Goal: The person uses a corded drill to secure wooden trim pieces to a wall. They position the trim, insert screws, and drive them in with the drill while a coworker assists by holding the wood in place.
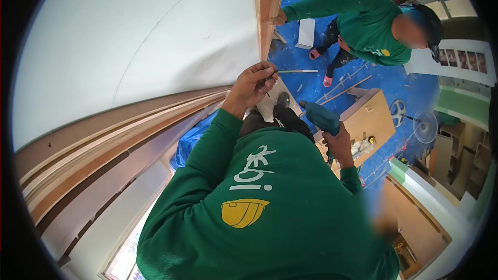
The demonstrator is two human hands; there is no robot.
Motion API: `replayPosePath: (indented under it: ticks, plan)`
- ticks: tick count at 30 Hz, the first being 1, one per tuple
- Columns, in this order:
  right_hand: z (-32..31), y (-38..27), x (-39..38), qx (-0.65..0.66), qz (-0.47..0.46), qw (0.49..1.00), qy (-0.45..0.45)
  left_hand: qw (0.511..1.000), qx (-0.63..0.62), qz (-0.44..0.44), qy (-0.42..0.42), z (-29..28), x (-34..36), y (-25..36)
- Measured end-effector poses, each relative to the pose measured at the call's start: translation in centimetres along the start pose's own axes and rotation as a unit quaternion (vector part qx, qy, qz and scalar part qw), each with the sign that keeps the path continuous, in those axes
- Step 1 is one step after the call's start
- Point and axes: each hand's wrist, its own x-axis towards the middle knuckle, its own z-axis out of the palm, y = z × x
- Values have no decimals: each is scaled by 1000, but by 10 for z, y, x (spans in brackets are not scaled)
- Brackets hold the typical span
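Note:
My left hand (253,87) is raised near the corner of a wood-framed white panel (155,31), its fingers pinched together. From the fingertips a thin pale stick (298,71) appears to reach out to the right. A short dark tip also shows below the fingers, and what it belongs to is unclear. Lower and to the right, my right hand (340,144) grips the handle of a teal power drill (321,116). The drill's nose points up and to the left, apart from the panel. At the upper right, a co-worker in a green sweatshirt rests a hand (279,18) on the panel's wooden edge (265,5).
Blue sheeting (295,91) covers the floor. A wooden cabinet box (376,116) stands right of the drill, with a tape measure (371,139) and a plastic bag (360,148) on it. Beyond are a fan (425,127) and a white box (306,32). Long mouldings (119,124) run along my left.

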Motion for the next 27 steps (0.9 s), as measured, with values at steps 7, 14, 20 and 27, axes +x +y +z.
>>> replayPosePath:
  ticks: [7,14,20,27]
  plan:
    - [-21,-60,-25,97,-13,995,-27,1000,3,15,7,-2,-2,-6]
    - [-46,-110,-44,171,-42,984,-32,998,42,29,34,3,-12,-4]
    - [-64,-118,-50,296,-110,945,-85,998,-15,51,21,-10,-16,-7]
    - [-76,-130,-34,291,-214,930,-63,994,-21,96,51,8,-3,2]
